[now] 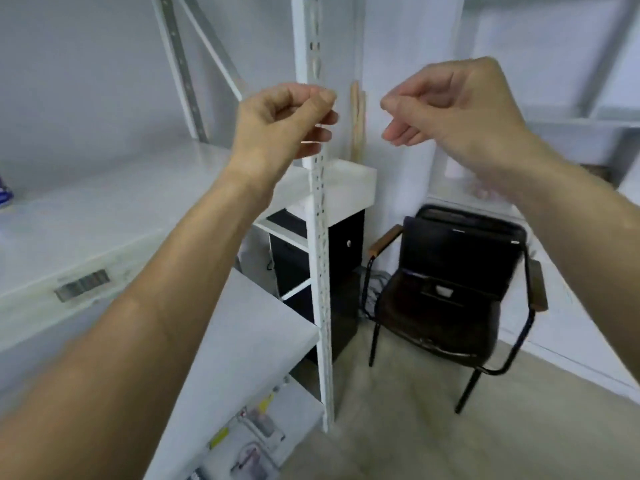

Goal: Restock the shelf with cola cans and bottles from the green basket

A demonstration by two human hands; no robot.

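White metal shelving fills the view, blurred throughout. On the left a shelf (104,209) runs across, its top surface bare apart from a sliver of something blue and white (5,194) at the far left edge, too cropped to identify. A barcode label (82,285) is stuck on the shelf's front lip. A perforated upright post (320,237) stands at the shelf's right end, running from the top of the picture down to the floor.

Both bare arms reach up and forward. The left hand (280,123) is loosely curled in front of the post, thumb pressed to the bent forefinger, with nothing visible between them. The right hand (457,105) hangs just to the right of the post, fingers curled downward and half closed, also holding nothing. The two hands are near each other but apart.

Below the left arm a lower shelf (249,334) juts out, and beneath it hang small packaged items (252,441) with yellow tags, too blurred to read. Behind the post sits a white tray (349,181) on top of a black cabinet (343,251). To the right a black chair (453,289) with wooden armrests stands on a pale floor (398,427).

No green basket, cola cans or bottles appear in view.
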